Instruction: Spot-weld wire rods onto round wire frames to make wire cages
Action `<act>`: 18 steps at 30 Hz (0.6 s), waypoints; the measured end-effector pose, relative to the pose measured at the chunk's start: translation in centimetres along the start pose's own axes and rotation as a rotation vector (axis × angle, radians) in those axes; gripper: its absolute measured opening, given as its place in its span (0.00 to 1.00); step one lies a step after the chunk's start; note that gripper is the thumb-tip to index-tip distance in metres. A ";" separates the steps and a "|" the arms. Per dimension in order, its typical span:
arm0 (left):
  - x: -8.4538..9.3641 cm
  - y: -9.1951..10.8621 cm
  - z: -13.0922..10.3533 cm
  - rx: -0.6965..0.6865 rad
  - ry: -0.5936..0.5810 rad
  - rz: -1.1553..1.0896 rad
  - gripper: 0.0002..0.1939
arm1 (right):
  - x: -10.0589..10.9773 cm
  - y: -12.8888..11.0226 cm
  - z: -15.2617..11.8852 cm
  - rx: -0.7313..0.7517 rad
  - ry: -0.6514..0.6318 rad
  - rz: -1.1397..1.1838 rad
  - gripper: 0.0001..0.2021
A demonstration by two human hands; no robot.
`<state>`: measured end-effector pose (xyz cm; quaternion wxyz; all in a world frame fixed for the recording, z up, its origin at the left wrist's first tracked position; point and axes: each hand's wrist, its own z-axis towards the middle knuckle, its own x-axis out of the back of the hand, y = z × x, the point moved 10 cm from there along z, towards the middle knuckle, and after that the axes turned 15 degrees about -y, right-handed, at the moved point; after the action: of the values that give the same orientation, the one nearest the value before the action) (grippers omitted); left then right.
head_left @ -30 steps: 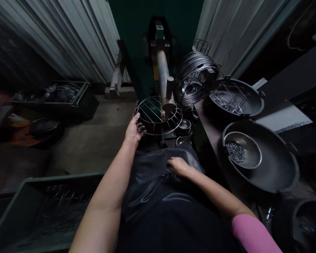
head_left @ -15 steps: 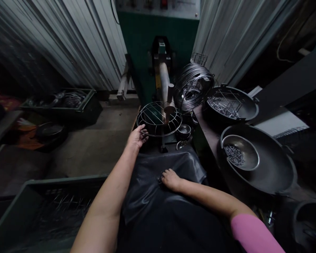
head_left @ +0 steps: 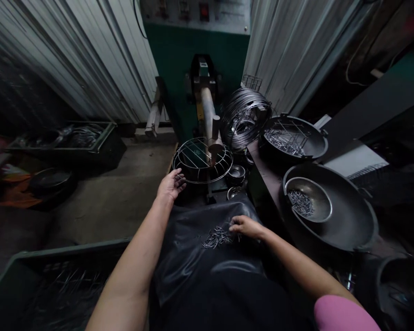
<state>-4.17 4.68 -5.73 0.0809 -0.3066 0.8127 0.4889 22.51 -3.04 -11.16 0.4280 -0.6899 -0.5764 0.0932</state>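
A round wire rack [head_left: 224, 174] with crossbars sits at the spot welder's arm [head_left: 209, 110], partly hidden behind the arm's tip. My left hand [head_left: 171, 185] is beside the rack's near left rim, palm turned up and fingers apart; nothing shows in it. On the dark apron [head_left: 186, 257] over my lap lies a small heap of short wire pieces [head_left: 216, 237]. My right hand [head_left: 245, 226] is at the heap's right side, fingers pinched together on some short wire pieces, a few ends sticking out.
Right of the machine hangs a wire coil [head_left: 246, 120]. Wide black pans [head_left: 352, 211] stand on the right, one with a metal bowl [head_left: 326, 195] of wire pieces inside. Green crates stand at the lower left [head_left: 24, 266] and back left [head_left: 110, 138].
My right hand has moved right and lifted slightly off the lap, uncovering the heap of wire pieces. My left hand remains by the rack's rim. The whole view has shifted a little.
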 end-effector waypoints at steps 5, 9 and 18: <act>-0.2 -0.3 0.1 0.009 0.007 0.013 0.05 | 2.2 2.1 -2.5 -0.208 0.129 -0.401 0.10; -0.6 -1.1 0.3 0.028 -0.003 0.030 0.04 | 1.1 1.8 -2.4 -0.215 0.085 -0.503 0.11; -0.7 -0.8 0.2 0.012 -0.004 0.046 0.04 | -2.6 -1.0 0.5 -0.215 -0.146 -0.694 0.11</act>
<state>-3.20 4.86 -6.12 0.0730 -0.2865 0.8222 0.4864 20.69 -5.12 -11.75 0.3169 -0.4860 -0.8115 -0.0695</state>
